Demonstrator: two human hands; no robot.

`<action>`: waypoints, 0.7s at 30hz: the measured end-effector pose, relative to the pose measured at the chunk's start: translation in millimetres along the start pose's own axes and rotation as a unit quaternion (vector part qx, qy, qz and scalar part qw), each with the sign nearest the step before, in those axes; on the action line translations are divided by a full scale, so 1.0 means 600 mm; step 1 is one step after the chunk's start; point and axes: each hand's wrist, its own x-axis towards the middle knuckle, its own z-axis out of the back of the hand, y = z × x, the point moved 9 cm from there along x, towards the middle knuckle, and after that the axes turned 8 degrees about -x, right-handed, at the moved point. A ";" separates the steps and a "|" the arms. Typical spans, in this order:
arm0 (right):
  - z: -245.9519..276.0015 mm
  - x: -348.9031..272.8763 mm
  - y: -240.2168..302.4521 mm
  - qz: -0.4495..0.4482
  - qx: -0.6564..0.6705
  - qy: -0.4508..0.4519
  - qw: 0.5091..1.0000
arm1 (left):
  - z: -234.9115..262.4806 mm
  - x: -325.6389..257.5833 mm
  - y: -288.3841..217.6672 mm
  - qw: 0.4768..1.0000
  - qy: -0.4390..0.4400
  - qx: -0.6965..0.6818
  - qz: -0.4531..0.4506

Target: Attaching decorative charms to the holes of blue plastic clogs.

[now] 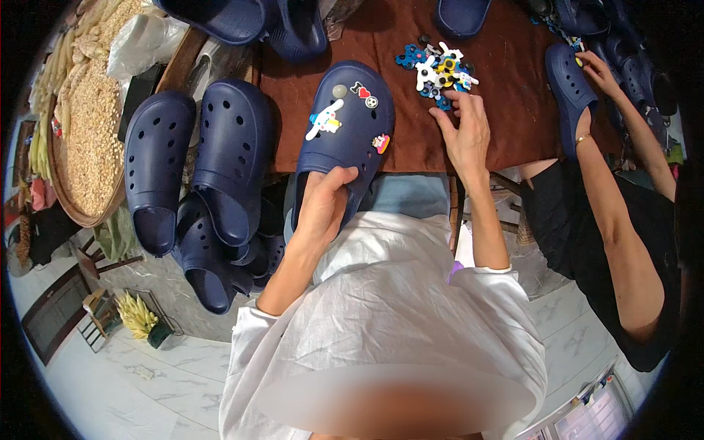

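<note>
My left hand grips a navy blue clog by its opening, thumb on top, the other fingers hidden inside. Fixed on the clog's upper are several shoe charms: a white long-eared figure, a round grey piece, a heart with a bone shape, a small football and a pink-and-yellow figure. At the near edge of a pile of loose shoe charms is my right hand, its thumb and fingers apart. The pile mixes white, blue, yellow and black pieces.
A brown cloth covers the table. More navy clogs stand at the left, others along the far edge. A round tray of pale grain lies far left. On the right, another person's hands hold a navy clog and a charm.
</note>
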 end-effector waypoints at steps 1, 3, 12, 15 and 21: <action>-0.001 0.001 0.008 0.025 -0.005 -0.013 1.000 | -0.001 -0.001 -0.001 1.000 0.000 0.001 0.000; -0.004 0.006 0.013 0.050 -0.009 -0.026 0.998 | -0.007 -0.002 0.001 1.000 0.012 -0.008 0.013; 0.020 0.007 0.034 0.095 -0.036 -0.090 0.991 | -0.002 0.006 0.001 0.999 0.015 -0.014 0.026; 0.023 -0.004 0.048 0.072 0.091 -0.028 0.993 | 0.000 0.011 0.003 1.000 0.014 -0.020 0.009; -0.004 -0.044 0.155 0.127 0.321 0.193 0.918 | -0.004 0.012 -0.005 0.998 0.011 0.052 -0.030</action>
